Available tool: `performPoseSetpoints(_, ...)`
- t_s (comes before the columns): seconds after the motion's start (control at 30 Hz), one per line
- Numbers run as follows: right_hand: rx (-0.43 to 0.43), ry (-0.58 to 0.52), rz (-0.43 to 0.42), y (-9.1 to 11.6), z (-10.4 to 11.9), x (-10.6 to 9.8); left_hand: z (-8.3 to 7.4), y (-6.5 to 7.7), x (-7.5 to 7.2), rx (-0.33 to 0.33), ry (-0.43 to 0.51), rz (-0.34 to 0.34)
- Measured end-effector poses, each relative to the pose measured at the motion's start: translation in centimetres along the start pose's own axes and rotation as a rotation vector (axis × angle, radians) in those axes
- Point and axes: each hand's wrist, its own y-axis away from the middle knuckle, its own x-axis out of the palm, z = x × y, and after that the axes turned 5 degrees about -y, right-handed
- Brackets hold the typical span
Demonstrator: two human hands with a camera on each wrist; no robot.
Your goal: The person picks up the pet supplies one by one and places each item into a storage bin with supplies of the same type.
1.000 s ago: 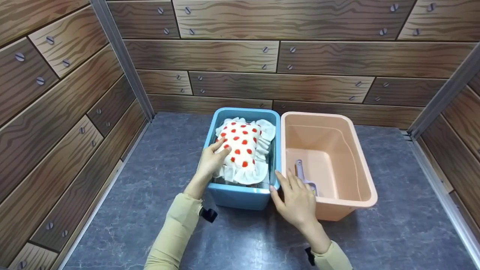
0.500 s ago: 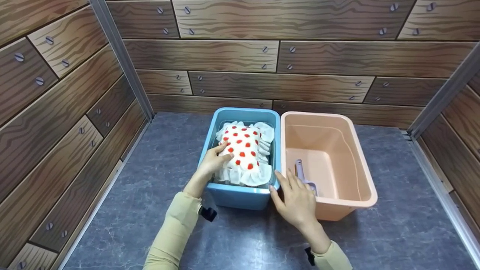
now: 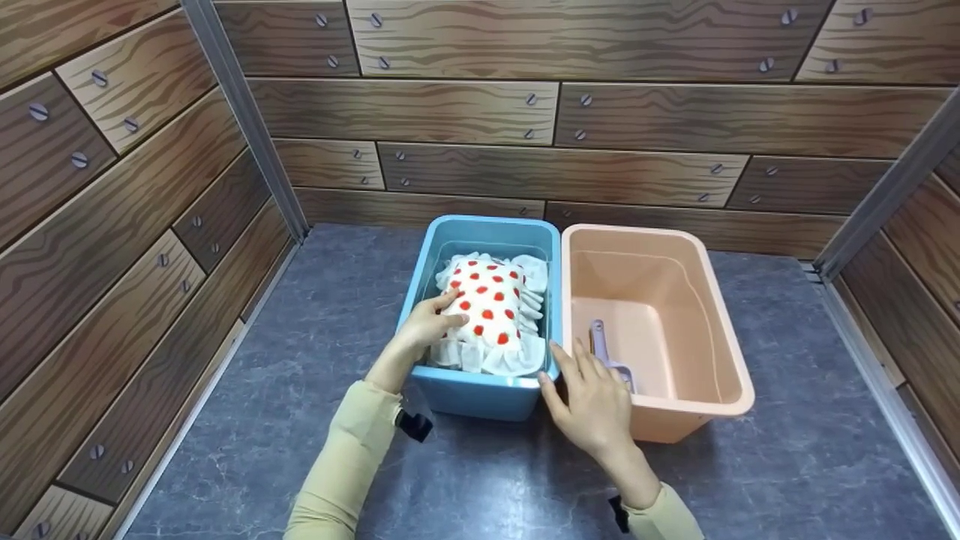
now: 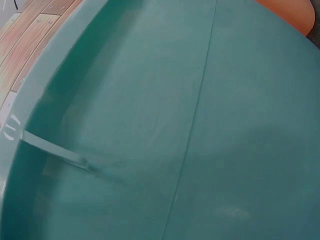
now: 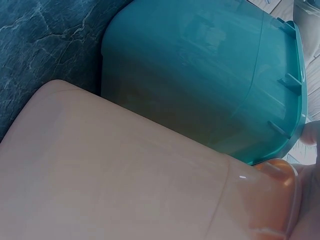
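Note:
In the head view, a small white cushion with red strawberry-like spots and frilled edges (image 3: 487, 304) lies in the blue bin (image 3: 491, 220). My left hand (image 3: 427, 326) reaches over the bin's left wall and holds the cushion's left side between thumb and fingers. My right hand (image 3: 596, 401) rests, fingers extended, at the front corner where the blue bin meets the peach bin (image 3: 705, 315). The left wrist camera sees mostly the blue bin's outer wall (image 4: 150, 120); that hand is out of its view. Parts of the right hand (image 5: 311, 185) show at the right wrist view's edge.
Inside the peach bin lies a lavender tool with a holed handle (image 3: 599, 341), partly hidden by my right hand. Both bins stand side by side on a dark marbled surface (image 3: 300, 442). Wood-patterned panels (image 3: 465, 112) enclose the back and sides.
The cushion has sunk lower into the blue bin and come slightly nearer, with my left hand following it a little down and right. My right hand stays in place.

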Motion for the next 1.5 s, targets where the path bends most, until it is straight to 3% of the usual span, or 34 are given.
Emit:
performPoseSetpoints(0.4, -0.004, 0.005, -0.007, -0.03, -0.04, -0.1, -0.26, -0.24, -0.21, -0.027, -0.037, 0.015)
performPoseSetpoints(0.67, -0.011, 0.011, -0.012, -0.12, -0.04, -0.15, -0.38, 0.05, -0.24, -0.004, -0.074, 0.026)
performPoseSetpoints(1.2, -0.024, 0.012, -0.021, -0.05, -0.1, 0.06, -0.4, 0.04, -0.14, -0.033, -0.188, 0.111)
performPoseSetpoints(1.5, -0.018, 0.01, -0.014, 0.06, -0.12, 0.11, -0.18, 0.11, -0.05, -0.054, -0.237, 0.07)
